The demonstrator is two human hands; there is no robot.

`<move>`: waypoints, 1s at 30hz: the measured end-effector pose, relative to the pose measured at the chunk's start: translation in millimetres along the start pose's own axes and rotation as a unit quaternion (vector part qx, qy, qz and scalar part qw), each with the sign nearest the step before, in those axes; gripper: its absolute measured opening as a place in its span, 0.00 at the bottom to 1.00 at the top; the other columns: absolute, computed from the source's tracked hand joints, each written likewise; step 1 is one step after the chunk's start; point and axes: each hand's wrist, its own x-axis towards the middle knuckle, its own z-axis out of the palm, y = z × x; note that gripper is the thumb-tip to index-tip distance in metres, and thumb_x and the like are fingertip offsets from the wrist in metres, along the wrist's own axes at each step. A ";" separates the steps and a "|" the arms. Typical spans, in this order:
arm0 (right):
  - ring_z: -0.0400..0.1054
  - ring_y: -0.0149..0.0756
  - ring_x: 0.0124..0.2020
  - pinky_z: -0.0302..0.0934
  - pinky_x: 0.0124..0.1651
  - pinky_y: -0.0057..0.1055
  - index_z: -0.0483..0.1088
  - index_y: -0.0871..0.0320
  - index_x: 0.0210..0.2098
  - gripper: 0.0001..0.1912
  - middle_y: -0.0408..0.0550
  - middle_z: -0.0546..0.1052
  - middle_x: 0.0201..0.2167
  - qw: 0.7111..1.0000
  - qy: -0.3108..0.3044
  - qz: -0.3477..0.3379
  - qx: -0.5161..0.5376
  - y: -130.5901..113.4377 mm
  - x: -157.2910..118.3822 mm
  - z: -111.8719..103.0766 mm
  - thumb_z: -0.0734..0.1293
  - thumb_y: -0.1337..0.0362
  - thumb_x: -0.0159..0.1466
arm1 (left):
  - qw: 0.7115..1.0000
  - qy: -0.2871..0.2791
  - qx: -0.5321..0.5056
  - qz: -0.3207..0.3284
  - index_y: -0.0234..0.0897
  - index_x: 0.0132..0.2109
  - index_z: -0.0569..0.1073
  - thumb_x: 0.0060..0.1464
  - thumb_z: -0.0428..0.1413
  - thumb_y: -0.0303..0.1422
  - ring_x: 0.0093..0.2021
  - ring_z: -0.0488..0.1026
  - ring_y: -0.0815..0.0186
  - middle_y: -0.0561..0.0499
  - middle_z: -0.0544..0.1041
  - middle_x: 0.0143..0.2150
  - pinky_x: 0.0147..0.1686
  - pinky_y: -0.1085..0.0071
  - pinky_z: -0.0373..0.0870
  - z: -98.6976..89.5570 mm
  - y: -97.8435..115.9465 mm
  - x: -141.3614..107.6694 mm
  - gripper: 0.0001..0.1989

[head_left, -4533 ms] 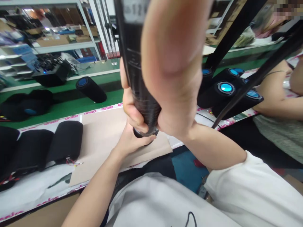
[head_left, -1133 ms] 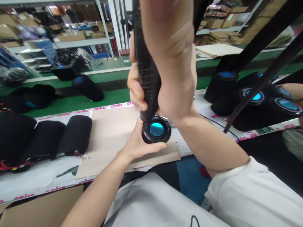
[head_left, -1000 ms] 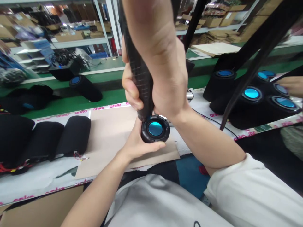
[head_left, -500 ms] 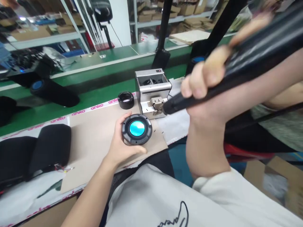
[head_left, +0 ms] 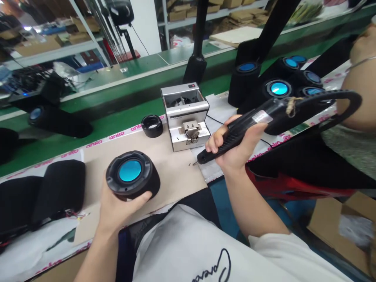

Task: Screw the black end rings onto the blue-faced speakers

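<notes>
Pointing down-left, the thin bit (head_left: 195, 163) of our black elec. driver (head_left: 245, 124) is sitting just beside what we're reading as a tiny dark screw (head_left: 189, 164) on the cardboard (head_left: 176, 176); we can't tell if the tip's touching anything. Driver's long axis is slanting from upper R to lower L, rear end running into a curved cord (head_left: 340, 94). Our R hand (head_left: 235, 154) is lying nearest the screw, fingers wrapping the grip, thumb pressing along the near side. Our L hand (head_left: 117, 213) is clasping the round black cylinder (head_left: 133, 176) over the cardboard's L part, well apart from the bit & off to its L; thumb's pressing the near side, other fingers mostly hiding behind it, so can't tell their exact pos.

Looks-wise, the cylinder's short & stubby, leaning a bit, end face showing up toward us: glossy blue disc (head_left: 129, 169) sitting mid-face, dark notched rim w/ small holes surrounding it. Can't tell whether those holes are holding anything, or if its base is resting on the board. Beyond the screw, a silver boxy device (head_left: 189, 111) is standing w/ a hollow black ring (head_left: 151, 132) sitting just L of it.
</notes>
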 end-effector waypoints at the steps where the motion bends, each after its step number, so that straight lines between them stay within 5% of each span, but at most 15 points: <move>1: 0.54 0.32 0.09 0.55 0.13 0.28 0.65 0.52 0.36 0.35 0.35 0.64 0.14 1.000 -0.007 0.011 0.004 3.3 -1.0 1.3 0.71 0.26 0.60 | 1.000 0.013 0.012 -0.010 0.36 0.58 0.76 0.37 0.78 0.49 0.59 0.80 0.41 0.41 0.81 0.53 0.66 0.38 0.73 -6.1 -1.8 -0.1 0.43; 8: 0.54 0.30 0.10 0.56 0.14 0.27 0.65 0.52 0.35 0.32 0.34 0.62 0.14 0.999 0.012 0.019 0.042 21.4 5.0 5.3 0.69 0.28 0.63 | 0.994 0.020 -0.021 -0.104 0.37 0.55 0.78 0.34 0.78 0.50 0.65 0.75 0.35 0.41 0.83 0.52 0.66 0.36 0.74 -19.8 -23.3 -12.1 0.42; 14: 0.56 0.30 0.11 0.58 0.15 0.26 0.64 0.52 0.36 0.34 0.34 0.64 0.15 0.999 0.004 0.016 0.044 23.1 11.9 8.9 0.71 0.28 0.61 | 0.974 -0.017 -0.011 -0.227 0.37 0.47 0.82 0.41 0.75 0.46 0.59 0.80 0.38 0.41 0.85 0.51 0.69 0.35 0.71 -13.2 -41.1 -52.6 0.28; 19: 0.55 0.30 0.11 0.59 0.15 0.27 0.63 0.53 0.35 0.35 0.34 0.63 0.14 0.999 0.024 0.024 0.026 28.6 12.5 4.4 0.71 0.27 0.60 | 0.970 -0.010 0.015 -0.244 0.39 0.44 0.84 0.46 0.73 0.45 0.60 0.80 0.39 0.44 0.86 0.46 0.71 0.38 0.69 -6.8 -46.7 -61.1 0.20; 25: 0.54 0.30 0.11 0.57 0.14 0.28 0.65 0.52 0.34 0.37 0.34 0.62 0.14 0.998 0.028 0.010 0.048 5.0 28.5 5.0 0.72 0.25 0.56 | 0.975 -0.026 0.008 -0.221 0.38 0.51 0.83 0.43 0.75 0.47 0.56 0.82 0.39 0.44 0.85 0.41 0.68 0.35 0.72 -4.3 -41.1 -62.3 0.30; 30: 0.59 0.29 0.14 0.56 0.16 0.28 0.69 0.55 0.32 0.36 0.37 0.62 0.16 0.988 0.057 -0.084 0.116 -27.4 63.9 26.9 0.52 0.32 0.74 | 0.978 0.024 0.002 -0.208 0.38 0.50 0.82 0.43 0.75 0.48 0.51 0.83 0.41 0.44 0.85 0.43 0.63 0.37 0.78 -3.0 -41.4 -55.4 0.30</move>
